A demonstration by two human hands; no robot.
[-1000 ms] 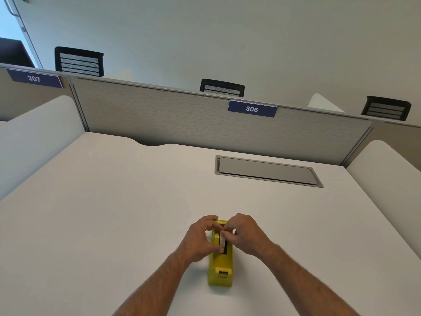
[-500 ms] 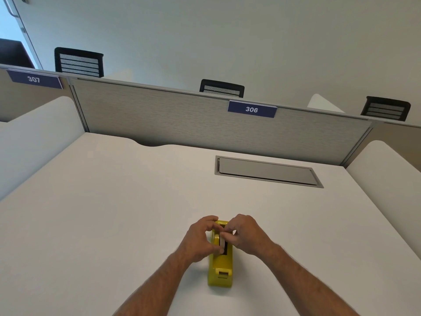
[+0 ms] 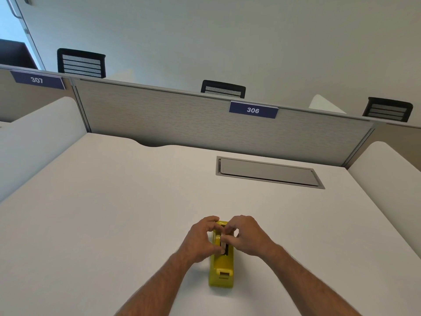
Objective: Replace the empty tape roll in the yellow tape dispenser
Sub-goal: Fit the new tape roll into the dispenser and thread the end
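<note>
Yellow tape dispenser (image 3: 221,267) at lower centre of the bench (image 3: 114,213); left hand (image 3: 200,239) steadies its side, right hand (image 3: 247,236) pinches the pale roll (image 3: 223,244) in the slot. Next, likely: lift it clear.

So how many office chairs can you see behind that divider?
3 chair backs show above the divider: left chair near sign 307, middle chair, right chair. Others may be hidden behind it.

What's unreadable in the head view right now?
- Tape roll in the yellow tape dispenser: covered by the fingers of the left hand and right hand; empty or full, unclear.
- Grip on the roll: not visible.
- Forearms: cut off by the bottom edge.
- Chairs: mostly behind the partition.
</note>
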